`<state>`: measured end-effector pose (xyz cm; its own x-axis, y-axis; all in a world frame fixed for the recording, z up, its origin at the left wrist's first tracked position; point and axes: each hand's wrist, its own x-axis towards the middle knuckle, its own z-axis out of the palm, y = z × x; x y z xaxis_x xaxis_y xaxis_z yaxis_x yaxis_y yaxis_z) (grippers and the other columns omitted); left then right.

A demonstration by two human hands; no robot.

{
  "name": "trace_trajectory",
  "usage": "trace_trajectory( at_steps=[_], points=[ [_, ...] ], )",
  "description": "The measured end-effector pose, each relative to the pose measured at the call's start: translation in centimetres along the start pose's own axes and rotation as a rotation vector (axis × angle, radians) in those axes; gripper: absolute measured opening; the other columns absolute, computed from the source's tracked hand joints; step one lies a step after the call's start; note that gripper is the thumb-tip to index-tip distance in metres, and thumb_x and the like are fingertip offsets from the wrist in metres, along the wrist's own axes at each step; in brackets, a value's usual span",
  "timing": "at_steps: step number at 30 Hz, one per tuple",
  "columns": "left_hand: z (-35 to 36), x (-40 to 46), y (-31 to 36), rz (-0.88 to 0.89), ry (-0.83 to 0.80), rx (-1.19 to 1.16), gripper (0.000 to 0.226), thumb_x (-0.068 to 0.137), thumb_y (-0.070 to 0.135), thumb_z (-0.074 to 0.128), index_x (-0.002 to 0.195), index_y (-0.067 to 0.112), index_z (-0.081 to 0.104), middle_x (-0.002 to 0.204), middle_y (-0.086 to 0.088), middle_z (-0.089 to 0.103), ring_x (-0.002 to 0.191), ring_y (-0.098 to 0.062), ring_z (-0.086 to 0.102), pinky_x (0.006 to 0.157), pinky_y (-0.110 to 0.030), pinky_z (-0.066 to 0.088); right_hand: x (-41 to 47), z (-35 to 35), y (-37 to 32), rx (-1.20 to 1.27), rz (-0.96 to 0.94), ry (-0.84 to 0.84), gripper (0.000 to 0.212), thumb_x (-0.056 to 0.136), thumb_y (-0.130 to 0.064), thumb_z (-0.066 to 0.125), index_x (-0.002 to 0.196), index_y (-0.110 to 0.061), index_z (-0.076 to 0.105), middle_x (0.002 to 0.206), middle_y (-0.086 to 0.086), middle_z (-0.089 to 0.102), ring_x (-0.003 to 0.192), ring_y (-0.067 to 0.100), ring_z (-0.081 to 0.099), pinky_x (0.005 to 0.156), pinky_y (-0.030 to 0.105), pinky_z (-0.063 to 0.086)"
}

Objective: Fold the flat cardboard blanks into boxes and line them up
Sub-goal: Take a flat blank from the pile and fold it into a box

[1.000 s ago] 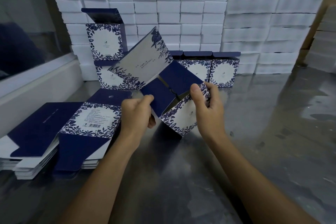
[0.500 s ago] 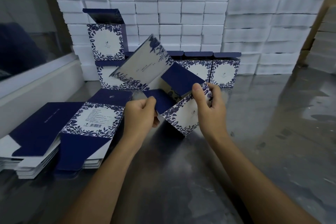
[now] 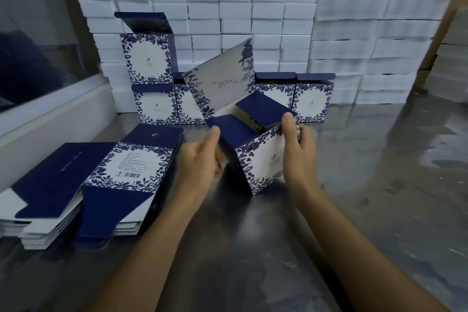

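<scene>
- since a second ago the half-folded blue and white flowery cardboard box (image 3: pixel 255 157) stands more upright, and one dark blue flap lies lower.
- right hand (image 3: pixel 298 159) pinches the box's top edge; left hand (image 3: pixel 202 159) pinches a dark blue flap.
- box rests on the shiny metal table (image 3: pixel 354 210), in front of the row of finished flowery boxes (image 3: pixel 314 99).
- a hard push could bend the flap.

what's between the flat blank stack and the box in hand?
Head view: only the left hand at the box's navy flap, and bare metal table. The stack lies left of it.
</scene>
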<state>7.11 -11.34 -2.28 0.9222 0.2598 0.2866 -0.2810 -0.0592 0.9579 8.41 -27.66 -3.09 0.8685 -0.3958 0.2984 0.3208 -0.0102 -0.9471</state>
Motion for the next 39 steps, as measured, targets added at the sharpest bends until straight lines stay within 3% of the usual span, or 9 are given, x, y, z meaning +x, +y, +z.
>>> trace_trajectory(
  at_steps=[3, 6, 15, 19, 21, 27, 32, 36, 39],
  points=[
    [-0.8, 0.9, -0.7, 0.029, 0.203, 0.031, 0.036, 0.094, 0.049, 0.05, 0.07, 0.022, 0.054, 0.067, 0.007, 0.058, 0.07, -0.019, 0.054, 0.075, -0.048, 0.05, 0.6, -0.2, 0.7, 0.044, 0.053, 0.006, 0.042, 0.088, -0.072, 0.051, 0.09, -0.032, 0.061, 0.082, -0.027, 0.066, 0.072, -0.016, 0.059, 0.069, 0.018, 0.041],
    [-1.2, 1.4, -1.1, -0.061, 0.154, -0.006, 0.028, 0.103, 0.042, 0.04, 0.088, 0.031, 0.061, 0.092, 0.006, 0.067, 0.089, -0.018, 0.062, 0.086, -0.042, 0.048, 0.6, -0.1, 1.0, 0.057, 0.094, -0.041, 0.052, 0.089, -0.075, 0.046, 0.102, -0.028, 0.065, 0.099, -0.019, 0.07, 0.087, -0.009, 0.065, 0.075, 0.019, 0.044],
    [-1.4, 1.6, -1.3, -0.101, 0.125, -0.063, 0.029, 0.103, 0.027, 0.048, 0.082, 0.018, 0.065, 0.069, 0.005, 0.068, 0.066, -0.014, 0.059, 0.062, -0.029, 0.047, 0.2, 0.1, 1.2, 0.024, 0.066, -0.039, 0.039, 0.094, -0.057, 0.059, 0.101, -0.019, 0.059, 0.107, 0.005, 0.069, 0.103, 0.022, 0.066, 0.098, 0.052, 0.052],
    [-1.2, 1.5, -1.0, -0.101, 0.119, -0.061, 0.006, 0.095, 0.027, 0.062, 0.099, 0.022, 0.063, 0.097, -0.003, 0.069, 0.083, -0.016, 0.065, 0.071, -0.029, 0.053, 0.0, 0.2, 0.8, 0.085, 0.093, -0.173, 0.049, 0.085, -0.074, 0.044, 0.099, -0.035, 0.07, 0.091, -0.03, 0.071, 0.085, -0.014, 0.065, 0.079, 0.034, 0.056],
    [-1.3, 1.4, -0.9, -0.075, 0.113, -0.061, 0.022, 0.09, 0.033, 0.068, 0.11, 0.026, 0.061, 0.112, 0.0, 0.065, 0.103, -0.016, 0.062, 0.087, -0.034, 0.052, -0.2, 0.1, 0.7, 0.136, 0.095, -0.27, 0.042, 0.084, -0.076, 0.042, 0.095, -0.05, 0.072, 0.092, -0.036, 0.07, 0.084, -0.021, 0.063, 0.067, 0.018, 0.055],
    [-1.6, 1.1, -0.8, -0.055, -0.047, -0.071, 0.09, 0.06, 0.063, 0.076, 0.139, 0.04, 0.038, 0.143, 0.007, 0.047, 0.132, -0.01, 0.045, 0.111, -0.034, 0.035, -0.1, 0.1, 0.9, 0.176, 0.097, -0.281, 0.042, 0.086, -0.064, 0.057, 0.111, -0.034, 0.071, 0.113, -0.006, 0.075, 0.107, 0.016, 0.07, 0.098, 0.05, 0.053],
    [-1.5, 1.1, -1.1, 0.021, -0.14, -0.107, 0.096, 0.055, 0.059, 0.082, 0.139, 0.041, 0.037, 0.124, 0.018, 0.059, 0.11, 0.004, 0.059, 0.09, -0.021, 0.045, 0.3, -0.2, 1.3, 0.121, 0.019, -0.17, 0.024, 0.099, -0.043, 0.056, 0.118, -0.028, 0.055, 0.113, -0.003, 0.07, 0.099, 0.007, 0.067, 0.083, 0.027, 0.054],
    [-1.5, 0.7, -1.2, 0.123, -0.099, 0.017, 0.086, 0.059, 0.064, 0.079, 0.133, 0.052, 0.038, 0.129, 0.009, 0.056, 0.111, -0.007, 0.061, 0.092, -0.034, 0.053, 0.3, -0.3, 1.0, 0.087, -0.056, -0.106, 0.014, 0.101, -0.023, 0.058, 0.103, -0.031, 0.047, 0.106, -0.002, 0.063, 0.083, -0.007, 0.062, 0.072, 0.014, 0.051],
    [-1.5, 0.5, -1.0, 0.21, -0.068, 0.101, 0.068, 0.07, 0.065, 0.069, 0.131, 0.053, 0.041, 0.128, 0.01, 0.056, 0.112, -0.008, 0.059, 0.092, -0.037, 0.053, 0.3, -0.1, 0.8, 0.031, -0.099, -0.1, 0.003, 0.101, -0.02, 0.057, 0.098, -0.019, 0.058, 0.098, -0.003, 0.064, 0.09, 0.003, 0.061, 0.071, 0.012, 0.048]
  ],
)
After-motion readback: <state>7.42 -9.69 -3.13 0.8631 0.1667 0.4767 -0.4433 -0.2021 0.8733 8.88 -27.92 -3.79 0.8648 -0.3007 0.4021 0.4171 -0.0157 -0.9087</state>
